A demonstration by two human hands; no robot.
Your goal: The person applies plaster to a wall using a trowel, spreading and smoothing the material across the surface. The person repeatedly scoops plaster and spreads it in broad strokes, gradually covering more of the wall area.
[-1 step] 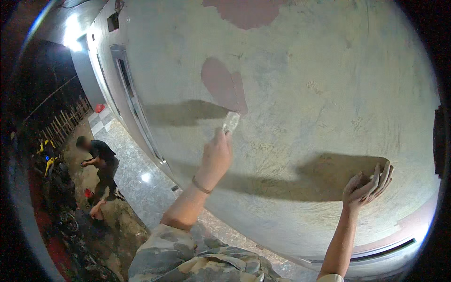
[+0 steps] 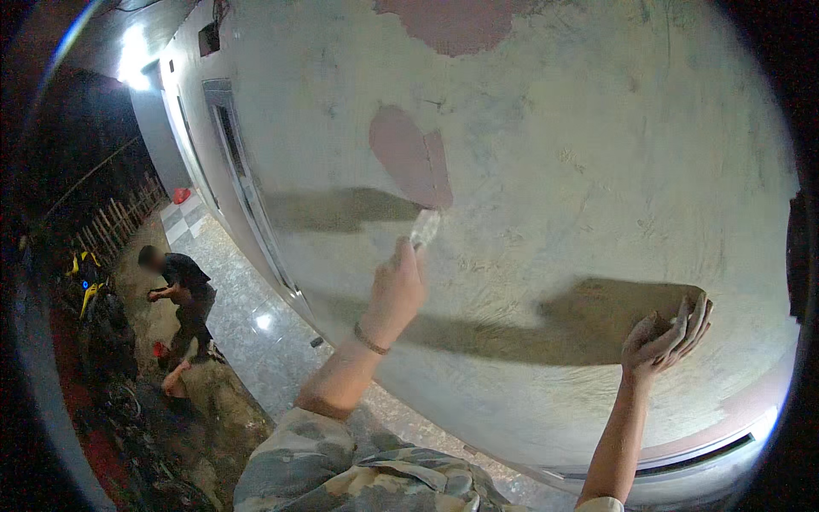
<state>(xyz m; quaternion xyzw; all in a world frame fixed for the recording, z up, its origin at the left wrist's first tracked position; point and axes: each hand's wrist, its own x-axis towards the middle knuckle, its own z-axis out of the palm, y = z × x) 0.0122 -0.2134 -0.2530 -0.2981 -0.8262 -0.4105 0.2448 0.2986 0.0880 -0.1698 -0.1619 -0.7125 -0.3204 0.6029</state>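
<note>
At wall | left hand raised, closed round scraper | right hand lower, half-curled (contents unclear)

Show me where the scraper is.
In the head view, the scraper is near the middle, in the left hand, just below the small mauve patch.

The left hand has dipped slightly; its scraper sits lower by the pink patch.

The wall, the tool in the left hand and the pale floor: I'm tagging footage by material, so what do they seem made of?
Wall: probably plaster or filler, matte, with streaks and ridges. Tool: perhaps metal or plastic; its pale, blotchy face leaves that open. Floor: likely polished tile or stone, given the bright glint.
</note>
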